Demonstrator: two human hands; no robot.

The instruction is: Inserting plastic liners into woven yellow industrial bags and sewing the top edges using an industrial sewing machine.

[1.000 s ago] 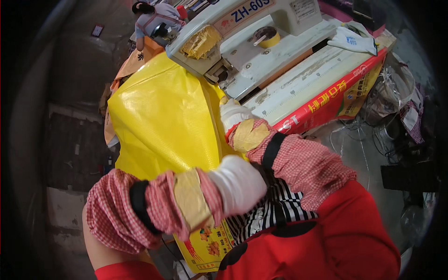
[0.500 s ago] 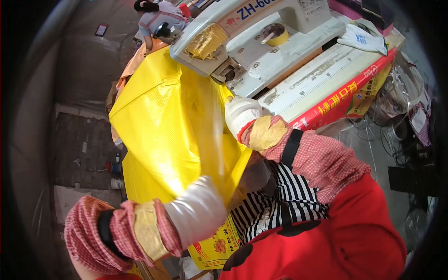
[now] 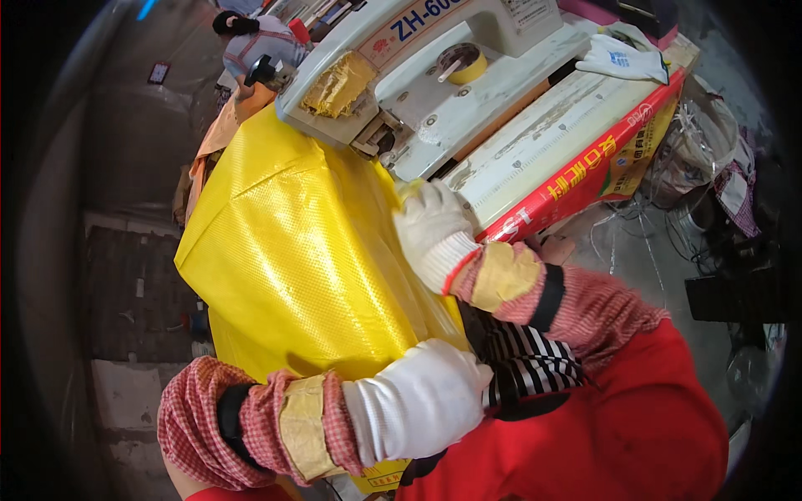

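A large glossy yellow woven-plastic sheet or bag [image 3: 292, 259] drapes from under the head of a white industrial sewing machine [image 3: 393, 50] toward my body. My left hand [image 3: 430, 397], in a white knit glove, is closed in a fist at the near edge of the yellow plastic; the fingertips are hidden. Beside the machine's presser foot [image 3: 376, 138], my gloved right hand [image 3: 430, 225] pinches the right edge of the plastic with curled fingers. Both forearms wear red checked sleeves with tan patches and black bands.
On the machine bed sit a yellow tape roll [image 3: 462, 64] and a white glove [image 3: 622, 58]. Red printed plastic [image 3: 576, 184] covers the bed's front edge. A bag of clear plastic scraps [image 3: 693, 150] stands at right. Another person [image 3: 263, 46] works beyond the machine.
My left hand has moved right and come to the near edge of the plastic. My right hand is turned with its back showing. The yellow sheet lies flatter, and the view has shifted slightly.
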